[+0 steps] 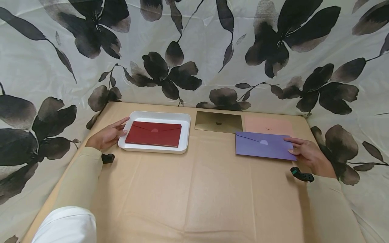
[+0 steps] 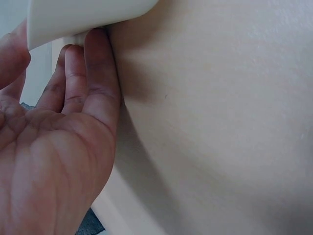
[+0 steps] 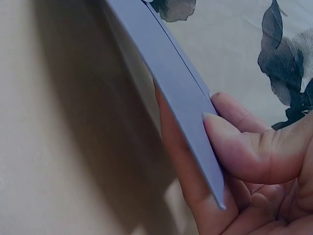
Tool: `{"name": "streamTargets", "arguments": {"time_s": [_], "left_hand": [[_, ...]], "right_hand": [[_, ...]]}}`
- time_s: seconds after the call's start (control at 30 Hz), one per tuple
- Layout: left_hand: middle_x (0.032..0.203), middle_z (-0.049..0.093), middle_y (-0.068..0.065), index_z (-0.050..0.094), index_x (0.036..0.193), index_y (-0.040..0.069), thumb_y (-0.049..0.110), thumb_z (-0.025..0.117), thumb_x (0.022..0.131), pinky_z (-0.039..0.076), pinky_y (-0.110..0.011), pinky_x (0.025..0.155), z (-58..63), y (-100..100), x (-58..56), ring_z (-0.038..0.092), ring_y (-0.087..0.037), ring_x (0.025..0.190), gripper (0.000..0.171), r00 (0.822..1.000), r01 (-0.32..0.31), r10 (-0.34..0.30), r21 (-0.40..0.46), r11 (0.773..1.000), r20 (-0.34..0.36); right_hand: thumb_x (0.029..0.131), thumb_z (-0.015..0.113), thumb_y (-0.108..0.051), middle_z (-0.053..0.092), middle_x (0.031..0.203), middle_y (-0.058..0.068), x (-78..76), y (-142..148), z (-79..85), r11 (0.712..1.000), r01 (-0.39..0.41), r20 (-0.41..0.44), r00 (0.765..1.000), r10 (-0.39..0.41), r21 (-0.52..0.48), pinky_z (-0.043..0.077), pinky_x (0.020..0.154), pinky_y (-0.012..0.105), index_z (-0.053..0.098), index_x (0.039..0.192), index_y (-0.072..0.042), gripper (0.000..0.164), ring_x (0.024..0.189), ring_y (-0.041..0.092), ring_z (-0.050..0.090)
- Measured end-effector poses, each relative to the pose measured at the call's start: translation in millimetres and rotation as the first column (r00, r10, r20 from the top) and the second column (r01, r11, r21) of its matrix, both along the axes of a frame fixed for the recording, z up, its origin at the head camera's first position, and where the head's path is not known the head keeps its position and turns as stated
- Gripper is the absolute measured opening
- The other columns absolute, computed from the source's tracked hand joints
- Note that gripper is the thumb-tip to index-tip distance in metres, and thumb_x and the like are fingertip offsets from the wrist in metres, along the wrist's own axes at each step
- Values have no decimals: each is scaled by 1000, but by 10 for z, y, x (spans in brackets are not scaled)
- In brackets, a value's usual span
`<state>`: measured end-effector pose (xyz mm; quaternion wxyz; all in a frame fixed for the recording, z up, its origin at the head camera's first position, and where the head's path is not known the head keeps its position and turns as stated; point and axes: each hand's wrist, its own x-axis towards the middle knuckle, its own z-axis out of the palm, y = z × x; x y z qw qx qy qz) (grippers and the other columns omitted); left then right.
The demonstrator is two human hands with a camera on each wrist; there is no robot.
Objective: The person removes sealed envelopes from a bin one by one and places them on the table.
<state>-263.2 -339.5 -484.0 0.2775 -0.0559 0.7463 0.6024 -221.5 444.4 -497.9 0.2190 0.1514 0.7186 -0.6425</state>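
Observation:
My left hand point(image 1: 107, 135) grips the left end of a white tray point(image 1: 158, 116). In the left wrist view, the fingers point(image 2: 100, 68) reach under the tray's edge point(image 2: 88, 17) while the thumb is at its side. A dark red envelope point(image 1: 153, 134) with a round seal lies inside the tray. On the right, a purple envelope point(image 1: 264, 148) is pinched at its right end by my right hand point(image 1: 313, 157). The right wrist view shows the thumb point(image 3: 244, 152) on the envelope's upper face and fingers beneath, with its shadow on the table.
A gold envelope point(image 1: 218, 122) lies at the table's back edge, right of the tray. Beside it is a pink envelope point(image 1: 268, 125), partly covered by the purple one in the head view. The light brown table point(image 1: 194, 192) meets a floral cloth point(image 1: 212, 54) behind.

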Motion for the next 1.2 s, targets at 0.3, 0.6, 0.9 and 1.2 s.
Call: {"name": "streamTargets", "arguments": {"time_s": [0.3, 0.6, 0.9, 1.2], "left_hand": [[176, -12, -13, -3, 167, 36, 3, 42, 109, 15, -57, 128, -21, -20, -9, 7, -42, 161, 80, 1000, 10, -10, -4, 1000, -3], [176, -13, -12, -1, 167, 37, 4, 42, 108, 16, -57, 128, -44, -28, -28, 7, -41, 161, 80, 1000, 7, -7, -1, 1000, 0], [176, -12, -13, -3, 167, 37, 3, 42, 109, 15, -58, 127, -35, -27, -16, 7, -42, 161, 81, 1000, 9, -9, 2, 1000, -5], [176, -13, -11, -1, 167, 37, 4, 42, 109, 15, -57, 128, -45, -16, -29, 6, -41, 162, 80, 1000, -8, 8, 1, 1000, 9]], "right_hand": [[100, 59, 6, 64, 109, -30, 39, 112, 2, 998, -21, -14, 1000, 20, -62, 44, 59, 21, 76, 124, -35, 50, 70, 7, 47], [102, 56, 4, 65, 106, -31, 64, 191, -6, 998, -55, -30, 998, 55, -2, 37, 50, 24, 74, 122, -40, 51, 57, 11, 38], [100, 56, 9, 69, 107, -28, 75, 262, -22, 996, -33, -15, 999, 32, -83, 37, 52, 23, 78, 115, -38, 53, 59, 10, 42], [97, 64, 7, 63, 102, -24, 78, 335, -59, 999, -35, -49, 998, 34, -23, 43, 58, 21, 79, 118, -36, 51, 71, 7, 51]]}}
